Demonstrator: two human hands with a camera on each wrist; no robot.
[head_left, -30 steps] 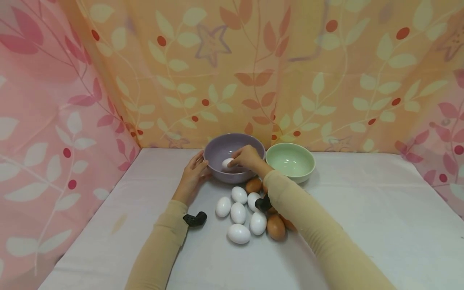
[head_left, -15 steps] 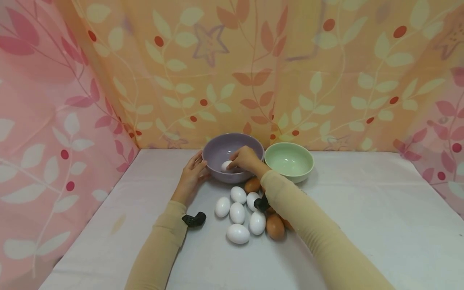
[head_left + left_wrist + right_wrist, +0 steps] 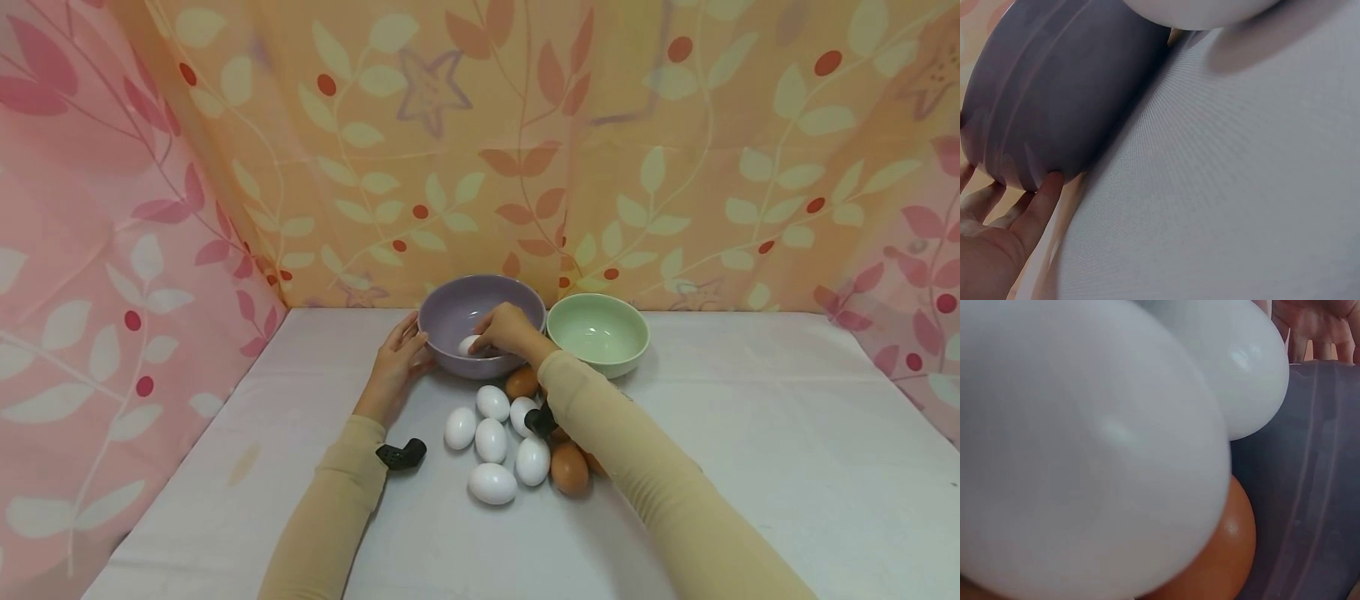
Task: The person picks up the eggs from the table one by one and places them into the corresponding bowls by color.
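Note:
A purple bowl (image 3: 480, 367) stands at the back of the table. Inside it, near the bottom, my right hand (image 3: 512, 330) pinches a white egg (image 3: 467, 344) between thumb and fingers; part of the egg is hidden by the hand. My left hand (image 3: 393, 365) rests against the bowl's left side, and the left wrist view shows its extended fingers (image 3: 1044, 200) touching the outer wall. Several white eggs (image 3: 491, 440) lie on the table in front of the bowl. Beside them are brown eggs (image 3: 570, 468), partly covered by my right forearm.
To the right of the purple bowl, right beside it, is a light green bowl (image 3: 611, 360) with nothing inside. A white cloth covers the table (image 3: 787, 450). Patterned fabric (image 3: 465, 167) hangs along the back and sides.
The white egg in my right hand has dipped very slightly inside the purple bowl. My left hand stays against the bowl, and the eggs on the table have not moved.

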